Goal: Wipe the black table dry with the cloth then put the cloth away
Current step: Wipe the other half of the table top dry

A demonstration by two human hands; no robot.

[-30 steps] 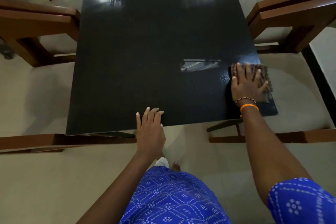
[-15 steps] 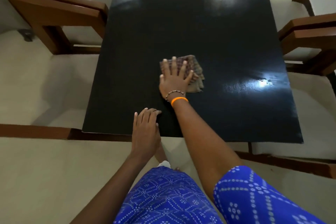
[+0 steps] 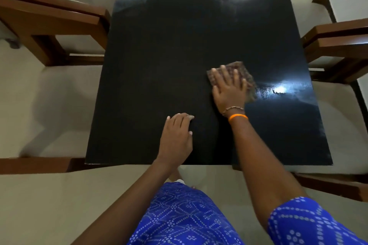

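Right hand (image 3: 229, 87) flat, fingers spread, pressing the cloth (image 3: 239, 74) onto the black surface (image 3: 159, 65), right of centre. Left hand (image 3: 177, 135) rests near the front edge, fingers loosely bent, holding nothing.

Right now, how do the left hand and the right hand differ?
The right hand presses flat on the cloth; the left hand touches bare table. The right is farther in; the left is near the front edge. Only the right wrist has bands. Both hold nothing.
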